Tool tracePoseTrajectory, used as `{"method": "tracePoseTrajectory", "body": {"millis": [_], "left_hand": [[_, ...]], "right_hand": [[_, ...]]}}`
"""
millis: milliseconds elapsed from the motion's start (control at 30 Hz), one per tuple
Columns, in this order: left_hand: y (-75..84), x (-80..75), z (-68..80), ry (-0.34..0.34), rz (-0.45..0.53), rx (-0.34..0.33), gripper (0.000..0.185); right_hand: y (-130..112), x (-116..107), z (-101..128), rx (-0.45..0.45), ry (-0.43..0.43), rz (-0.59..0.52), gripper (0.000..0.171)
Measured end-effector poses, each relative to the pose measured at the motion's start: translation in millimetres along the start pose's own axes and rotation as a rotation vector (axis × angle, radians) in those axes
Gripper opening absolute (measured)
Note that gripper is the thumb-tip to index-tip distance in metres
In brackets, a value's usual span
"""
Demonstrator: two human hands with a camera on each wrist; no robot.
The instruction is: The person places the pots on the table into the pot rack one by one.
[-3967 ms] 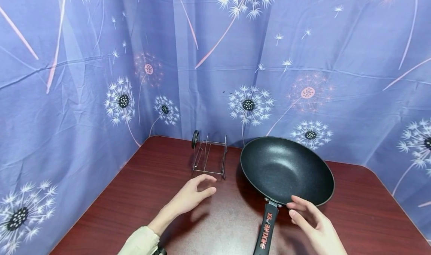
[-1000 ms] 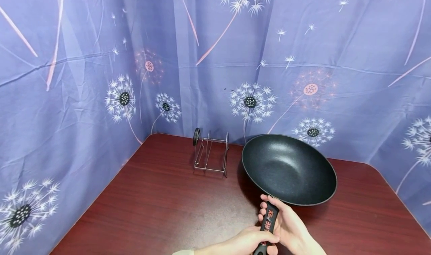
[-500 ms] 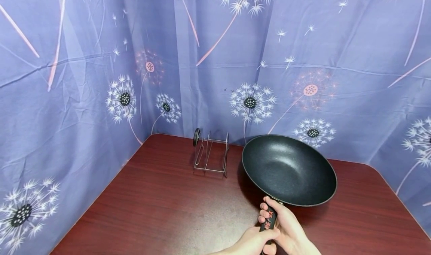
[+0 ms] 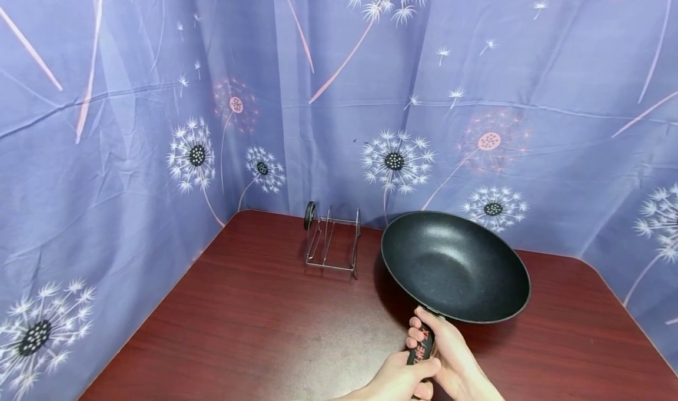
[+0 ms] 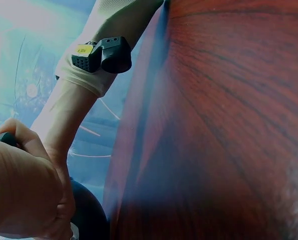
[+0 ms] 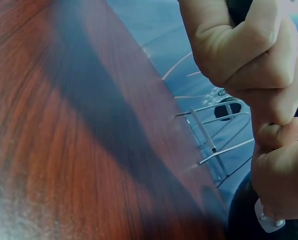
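The right hand [image 4: 450,349], nearest the pan [image 4: 455,265], and the left hand [image 4: 398,376], farther from it, grip its handle [image 4: 421,349], presumably to balance its forward weight.

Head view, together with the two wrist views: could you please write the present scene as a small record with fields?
Left hand: grips the near part of the handle
Right hand: grips the handle closer to the pan
Pan: black, inside facing up, no contents visible
Wire rack: left of the pan, apart from it; black round part at its left
Table: dark red, wood-grained
Backdrop: blue cloth, dandelion print
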State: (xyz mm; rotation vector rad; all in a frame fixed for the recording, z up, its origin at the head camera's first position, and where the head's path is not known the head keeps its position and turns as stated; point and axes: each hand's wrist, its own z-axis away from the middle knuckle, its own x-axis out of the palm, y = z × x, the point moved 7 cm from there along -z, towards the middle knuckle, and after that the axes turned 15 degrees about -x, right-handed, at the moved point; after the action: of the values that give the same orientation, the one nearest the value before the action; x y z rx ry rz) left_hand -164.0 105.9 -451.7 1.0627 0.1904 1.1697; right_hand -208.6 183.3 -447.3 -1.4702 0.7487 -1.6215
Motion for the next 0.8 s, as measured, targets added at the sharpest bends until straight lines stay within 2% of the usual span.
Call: {"method": "tracePoseTrajectory", "body": {"millis": [200,433,800], "left_hand": [[0.0,-1.2,-0.2,-0.011,0.006,0.000,0.004],[4.1,-0.5,1.7,-0.055,0.033,0.019,0.006],[12.6,2.2,6.5,-0.103,0.007,0.067,0.011]], "right_hand": [[-0.1,0.5,-2.1,-0.009,0.032,0.015,0.024],[-3.9,5.4,-4.3,-0.037,0.031,0.043,0.024],[-14.3,12.3,-4.1,-0.079,0.057,0.072,0.023]]}}
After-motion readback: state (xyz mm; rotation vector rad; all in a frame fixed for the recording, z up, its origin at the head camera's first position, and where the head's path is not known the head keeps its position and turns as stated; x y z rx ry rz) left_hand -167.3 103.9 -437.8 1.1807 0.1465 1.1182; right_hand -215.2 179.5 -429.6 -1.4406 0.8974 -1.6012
